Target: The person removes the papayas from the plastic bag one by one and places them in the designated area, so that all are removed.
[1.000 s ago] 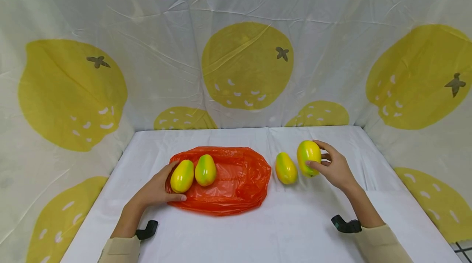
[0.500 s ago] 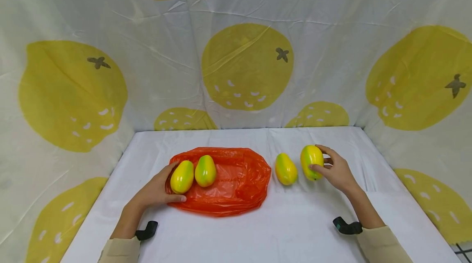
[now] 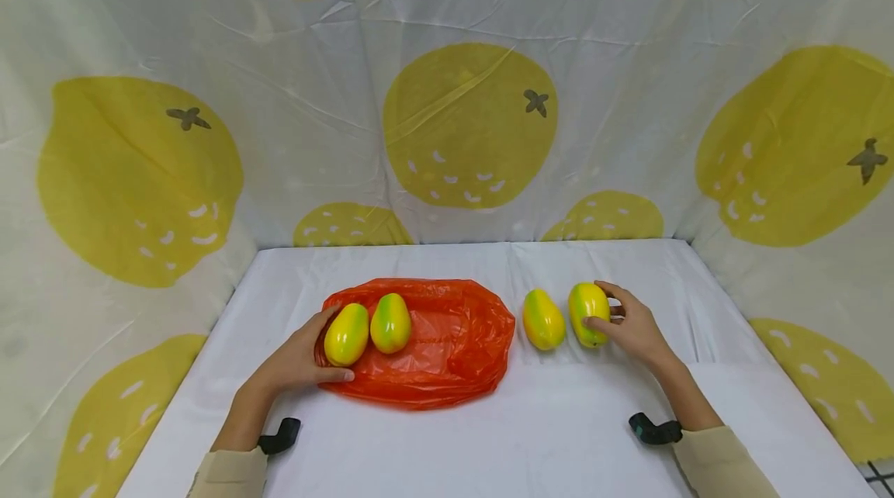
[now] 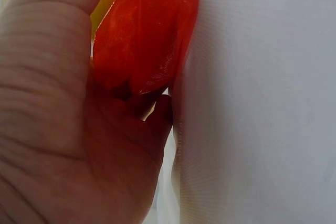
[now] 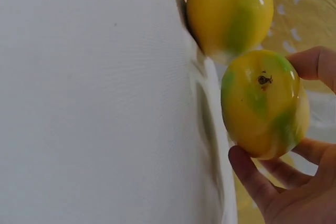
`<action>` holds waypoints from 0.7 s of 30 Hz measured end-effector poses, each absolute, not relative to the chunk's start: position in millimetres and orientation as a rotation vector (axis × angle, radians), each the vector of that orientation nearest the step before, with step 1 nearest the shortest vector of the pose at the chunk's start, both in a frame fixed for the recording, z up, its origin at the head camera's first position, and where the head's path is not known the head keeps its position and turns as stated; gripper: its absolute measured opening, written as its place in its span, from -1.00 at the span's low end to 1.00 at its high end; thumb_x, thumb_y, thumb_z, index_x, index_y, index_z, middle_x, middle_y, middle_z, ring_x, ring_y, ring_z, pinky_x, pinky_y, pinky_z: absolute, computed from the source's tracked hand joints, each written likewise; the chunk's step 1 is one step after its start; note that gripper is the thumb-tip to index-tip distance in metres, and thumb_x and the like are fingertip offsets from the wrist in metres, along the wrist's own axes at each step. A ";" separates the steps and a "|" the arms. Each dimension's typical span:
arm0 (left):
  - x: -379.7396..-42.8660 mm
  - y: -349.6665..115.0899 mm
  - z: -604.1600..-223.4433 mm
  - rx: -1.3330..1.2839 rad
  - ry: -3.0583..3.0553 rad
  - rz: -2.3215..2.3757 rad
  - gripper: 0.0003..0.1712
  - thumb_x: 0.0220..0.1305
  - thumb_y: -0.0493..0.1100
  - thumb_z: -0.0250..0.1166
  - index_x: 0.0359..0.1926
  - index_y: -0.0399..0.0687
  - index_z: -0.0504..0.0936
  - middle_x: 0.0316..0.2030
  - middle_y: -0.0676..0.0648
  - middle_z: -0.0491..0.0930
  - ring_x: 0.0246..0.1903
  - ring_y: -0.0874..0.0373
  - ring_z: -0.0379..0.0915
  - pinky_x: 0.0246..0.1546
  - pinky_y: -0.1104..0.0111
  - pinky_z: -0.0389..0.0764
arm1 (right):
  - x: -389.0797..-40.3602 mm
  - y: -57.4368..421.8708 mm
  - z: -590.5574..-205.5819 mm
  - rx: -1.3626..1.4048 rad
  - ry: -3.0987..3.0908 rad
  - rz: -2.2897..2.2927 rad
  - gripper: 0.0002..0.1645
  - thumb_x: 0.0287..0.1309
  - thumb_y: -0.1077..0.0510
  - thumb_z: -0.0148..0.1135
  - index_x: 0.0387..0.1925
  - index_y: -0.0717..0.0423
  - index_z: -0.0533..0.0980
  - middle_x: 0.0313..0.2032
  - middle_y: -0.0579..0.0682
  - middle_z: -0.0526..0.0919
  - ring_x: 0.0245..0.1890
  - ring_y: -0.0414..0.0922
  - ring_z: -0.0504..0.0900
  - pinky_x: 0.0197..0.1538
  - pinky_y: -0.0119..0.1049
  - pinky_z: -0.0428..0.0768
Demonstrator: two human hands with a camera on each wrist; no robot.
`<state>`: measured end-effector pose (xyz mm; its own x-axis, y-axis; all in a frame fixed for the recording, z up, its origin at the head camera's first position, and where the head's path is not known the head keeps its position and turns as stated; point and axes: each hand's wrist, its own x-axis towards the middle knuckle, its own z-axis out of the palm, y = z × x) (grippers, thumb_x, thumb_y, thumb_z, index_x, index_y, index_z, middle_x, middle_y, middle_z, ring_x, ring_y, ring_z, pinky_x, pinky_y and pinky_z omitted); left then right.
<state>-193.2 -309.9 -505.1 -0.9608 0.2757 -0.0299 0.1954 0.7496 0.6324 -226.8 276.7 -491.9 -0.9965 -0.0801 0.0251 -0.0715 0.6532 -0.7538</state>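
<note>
At the left end of a red plastic bag (image 3: 440, 351), my left hand (image 3: 296, 362) curls round the bag's edge and the glossy yellow-green papaya (image 3: 346, 335) lying on it. Beside that fruit, a second papaya (image 3: 390, 323) rests on the bag. In the left wrist view, red film (image 4: 142, 30) sits between thumb and fingers; the fingertips are hidden. My right hand (image 3: 634, 327) holds another papaya (image 3: 589, 314) from its right side, thumb in front, fingers behind. The right wrist view shows this papaya's stem-scar end (image 5: 262, 106). Just left of it lies a further papaya (image 3: 543, 319).
White cloth (image 3: 454, 451) covers the table. Behind and at both sides hangs a pale curtain (image 3: 314, 118) printed with large yellow fruit. Dark wrist mounts (image 3: 655, 430) sit on both forearms near the beige sleeves.
My right hand has brought its papaya down and slightly nearer the front, level with the one beside it. The left hand, bag and other papayas stay put.
</note>
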 end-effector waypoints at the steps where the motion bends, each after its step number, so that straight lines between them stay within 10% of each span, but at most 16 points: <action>1: -193.2 -310.0 -505.6 0.372 2.821 1.005 0.44 -0.14 0.32 0.64 0.61 -0.04 0.03 0.51 -0.20 0.23 0.44 -0.25 0.23 0.38 -0.33 0.32 | -227.1 276.6 -492.9 -0.133 2.847 -1.294 -0.09 0.29 -0.06 0.37 0.53 0.10 0.22 0.39 0.29 0.35 0.14 0.22 0.54 0.16 0.08 0.65; 21: -191.5 -307.5 -501.8 0.362 2.828 0.985 0.43 -0.12 0.31 0.63 0.61 -0.06 0.02 0.51 -0.23 0.23 0.44 -0.27 0.23 0.36 -0.34 0.33 | -231.3 270.6 -502.1 -0.185 2.844 -1.246 -0.05 0.29 -0.08 0.37 0.54 0.12 0.17 0.44 0.31 0.29 0.22 0.30 0.53 0.21 0.18 0.63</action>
<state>-191.5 -307.5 -501.8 -0.9634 0.2651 -0.0392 0.1834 0.7590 0.6247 -231.3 270.6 -502.1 -0.9924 -0.1211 0.0192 -0.0962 0.6722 -0.7341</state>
